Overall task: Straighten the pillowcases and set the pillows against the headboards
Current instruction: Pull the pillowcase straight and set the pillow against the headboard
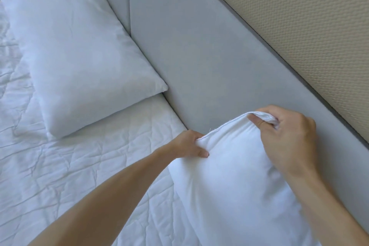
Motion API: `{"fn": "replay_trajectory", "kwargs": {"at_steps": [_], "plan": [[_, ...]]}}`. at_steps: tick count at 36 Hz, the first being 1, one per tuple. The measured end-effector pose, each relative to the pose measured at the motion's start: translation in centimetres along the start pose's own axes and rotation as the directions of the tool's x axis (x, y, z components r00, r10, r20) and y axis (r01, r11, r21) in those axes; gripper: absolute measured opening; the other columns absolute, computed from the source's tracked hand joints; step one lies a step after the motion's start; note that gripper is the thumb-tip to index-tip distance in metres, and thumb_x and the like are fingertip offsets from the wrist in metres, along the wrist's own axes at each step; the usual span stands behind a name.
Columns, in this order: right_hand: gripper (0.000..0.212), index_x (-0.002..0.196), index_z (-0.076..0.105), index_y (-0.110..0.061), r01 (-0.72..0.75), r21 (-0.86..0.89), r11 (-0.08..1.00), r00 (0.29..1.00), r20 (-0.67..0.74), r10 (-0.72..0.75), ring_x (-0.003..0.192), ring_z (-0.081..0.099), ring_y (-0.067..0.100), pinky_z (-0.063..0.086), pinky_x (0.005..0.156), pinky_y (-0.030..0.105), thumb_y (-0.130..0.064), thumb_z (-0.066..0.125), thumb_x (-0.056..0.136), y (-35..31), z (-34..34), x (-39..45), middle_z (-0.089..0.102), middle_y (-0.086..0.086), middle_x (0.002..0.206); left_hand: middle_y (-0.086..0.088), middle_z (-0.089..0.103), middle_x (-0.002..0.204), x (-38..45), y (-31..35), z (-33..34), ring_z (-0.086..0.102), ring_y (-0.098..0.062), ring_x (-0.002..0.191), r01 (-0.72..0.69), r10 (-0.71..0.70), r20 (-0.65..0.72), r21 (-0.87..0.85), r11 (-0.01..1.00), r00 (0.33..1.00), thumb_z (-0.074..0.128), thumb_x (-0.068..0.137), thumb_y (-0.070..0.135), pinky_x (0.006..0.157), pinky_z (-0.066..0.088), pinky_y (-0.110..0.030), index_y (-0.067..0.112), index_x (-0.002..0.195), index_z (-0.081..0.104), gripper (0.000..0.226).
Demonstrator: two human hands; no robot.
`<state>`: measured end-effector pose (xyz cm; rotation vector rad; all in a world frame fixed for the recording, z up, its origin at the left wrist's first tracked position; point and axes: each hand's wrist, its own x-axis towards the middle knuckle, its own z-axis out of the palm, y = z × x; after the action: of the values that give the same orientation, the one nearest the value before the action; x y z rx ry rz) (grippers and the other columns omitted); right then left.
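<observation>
I hold a white pillow [235, 175] at the lower right, lifted beside the grey padded headboard [199, 56]. My left hand [191, 145] pinches the left top corner of its pillowcase. My right hand [287, 138] grips the right top corner, with the fabric edge bunched in its fingers. The seam between my hands is stretched taut. A second white pillow [79, 56] lies on the bed at the upper left, its long side resting against the headboard.
A wrinkled white quilted sheet [60, 166] covers the mattress on the left and below. A beige textured wall [309, 16] rises behind the headboard. A seam [129, 6] divides the headboard into two panels.
</observation>
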<state>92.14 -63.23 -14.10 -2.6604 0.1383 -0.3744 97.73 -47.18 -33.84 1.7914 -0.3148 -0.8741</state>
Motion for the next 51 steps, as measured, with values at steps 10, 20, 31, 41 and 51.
{"fn": "replay_trajectory", "kwargs": {"at_steps": [10, 20, 31, 41, 51], "plan": [[0.010, 0.082, 0.075, -0.014, -0.041, -0.033, 0.999, 0.997, -0.072, 0.039, 0.064, 0.054, 0.010, 0.034, 0.059, -0.002, -0.024, 0.075, 0.083, -0.2, 0.3, 0.5, 0.063, -0.011, 0.059, 0.011, 0.049, 0.057, -0.3, -3.3, 1.0, 0.044, -0.004, 0.055, -0.047, 0.017, -0.292, -0.095, 0.994, 0.956, 0.077, 0.076, 0.020, 0.052, 0.033, -0.022, 0.023, 0.058, 0.059, 0.025], [0.019, 0.071, 0.066, -0.016, -0.031, 0.091, 0.995, 0.999, -0.010, 0.032, 0.065, 0.057, 0.027, 0.041, 0.055, 0.017, -0.027, 0.074, 0.084, -0.8, 0.4, 1.7, 0.065, 0.005, 0.061, 0.015, 0.070, 0.105, -0.4, -9.4, 2.1, 0.058, -0.002, 0.101, 0.117, -0.146, -0.316, -0.111, 0.987, 0.937, 0.065, 0.089, 0.021, 0.081, 0.036, -0.006, 0.026, 0.110, 0.070, 0.022], [0.026, 0.074, 0.070, -0.016, -0.041, 0.142, 0.989, 0.999, -0.020, 0.044, 0.056, 0.052, 0.007, 0.038, 0.054, 0.011, -0.042, 0.066, 0.075, -0.4, -0.2, 2.1, 0.069, -0.001, 0.062, 0.013, 0.067, 0.062, 0.0, -10.1, 1.7, 0.056, 0.004, 0.058, 0.045, -0.225, -0.596, -0.302, 0.952, 0.771, 0.072, 0.078, 0.002, 0.057, 0.040, -0.008, 0.018, 0.070, 0.075, 0.018], [0.027, 0.081, 0.069, -0.018, 0.018, 0.139, 0.990, 0.999, -0.033, -0.013, 0.060, 0.054, 0.019, 0.041, 0.055, 0.020, -0.044, 0.066, 0.076, 0.0, -0.1, 2.1, 0.068, 0.006, 0.065, 0.003, 0.075, 0.080, 0.0, -13.0, 1.2, 0.069, -0.013, 0.080, 0.091, -0.158, -0.499, -0.155, 0.984, 0.852, 0.073, 0.083, 0.007, 0.076, 0.052, -0.017, 0.015, 0.086, 0.077, 0.010], [0.013, 0.080, 0.067, -0.038, 0.001, 0.133, 0.991, 0.999, -0.051, 0.006, 0.062, 0.057, 0.020, 0.048, 0.062, 0.031, -0.049, 0.065, 0.075, 0.3, -0.1, 2.2, 0.069, -0.006, 0.074, 0.012, 0.063, 0.069, -0.1, -14.1, 1.2, 0.048, -0.010, 0.087, 0.306, -0.112, -0.722, 0.143, 0.941, 0.683, 0.064, 0.089, 0.025, 0.081, 0.024, -0.032, 0.033, 0.080, 0.075, 0.017]]}}
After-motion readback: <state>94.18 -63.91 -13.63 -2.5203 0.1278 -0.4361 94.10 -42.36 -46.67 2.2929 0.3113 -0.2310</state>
